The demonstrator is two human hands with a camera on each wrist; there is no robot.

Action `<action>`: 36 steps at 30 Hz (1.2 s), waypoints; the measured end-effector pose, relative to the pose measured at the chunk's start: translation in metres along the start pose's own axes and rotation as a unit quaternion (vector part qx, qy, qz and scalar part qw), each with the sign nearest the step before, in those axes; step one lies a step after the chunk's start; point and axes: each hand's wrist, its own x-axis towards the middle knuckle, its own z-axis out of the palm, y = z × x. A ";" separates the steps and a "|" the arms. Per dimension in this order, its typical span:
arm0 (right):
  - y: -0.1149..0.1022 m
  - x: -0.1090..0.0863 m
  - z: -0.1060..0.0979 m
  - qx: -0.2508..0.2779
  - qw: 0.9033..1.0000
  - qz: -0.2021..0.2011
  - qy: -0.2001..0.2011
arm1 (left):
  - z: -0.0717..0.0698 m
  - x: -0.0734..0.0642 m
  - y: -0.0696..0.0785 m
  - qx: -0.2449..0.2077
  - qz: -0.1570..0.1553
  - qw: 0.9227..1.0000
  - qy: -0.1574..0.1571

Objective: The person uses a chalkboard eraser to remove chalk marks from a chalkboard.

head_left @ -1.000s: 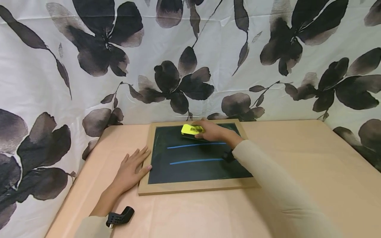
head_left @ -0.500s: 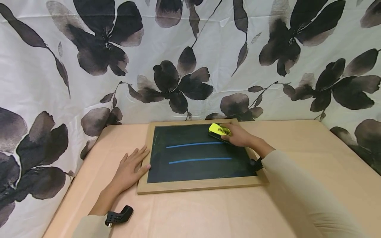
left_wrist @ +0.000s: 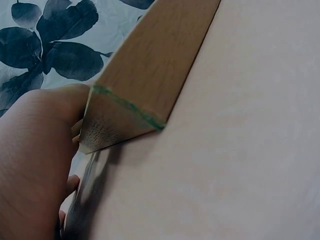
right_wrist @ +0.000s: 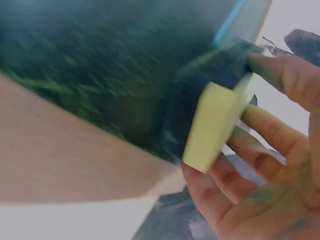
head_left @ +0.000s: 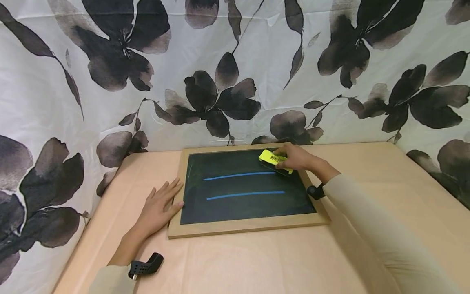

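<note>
A chalkboard [head_left: 238, 208] in a pale wooden frame lies on the table, with two blue lines [head_left: 246, 194] across its dark surface. At its upper right, my right hand [head_left: 299, 157] grips a yellow and black eraser [head_left: 273, 159] against the board. In the right wrist view, the thumb and fingers hold the sides of the eraser [right_wrist: 210, 125], and coloured smudges mark the palm. My left hand [head_left: 158, 208] rests by the board's left edge, its fingers extended and thumb touching the frame. The left wrist view shows the frame's corner [left_wrist: 122, 112] beside that hand.
A peach-coloured cover lies over the table [head_left: 235, 261]. Behind it hangs a white cloth [head_left: 279, 98] with dark flowers, close to the board's far edge. Black wrist devices [head_left: 146, 265] sit at both cuffs.
The eraser, in my right hand, has moved rightward along the top of the board, then shifted slightly at the upper right. My left hand has stayed at the left edge.
</note>
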 end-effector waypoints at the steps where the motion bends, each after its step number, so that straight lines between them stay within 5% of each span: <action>1: 0.000 0.001 -0.002 0.002 1.000 0.000 -0.008 | 0.000 0.000 0.000 0.000 -0.001 1.000 -0.001; 13: 0.009 -0.002 0.006 0.077 0.996 0.044 0.021 | -0.001 0.001 -0.003 -0.001 0.002 1.000 0.002; 36: -0.003 -0.002 0.013 0.063 0.997 0.039 0.021 | 0.001 0.001 0.000 -0.006 -0.003 1.000 -0.004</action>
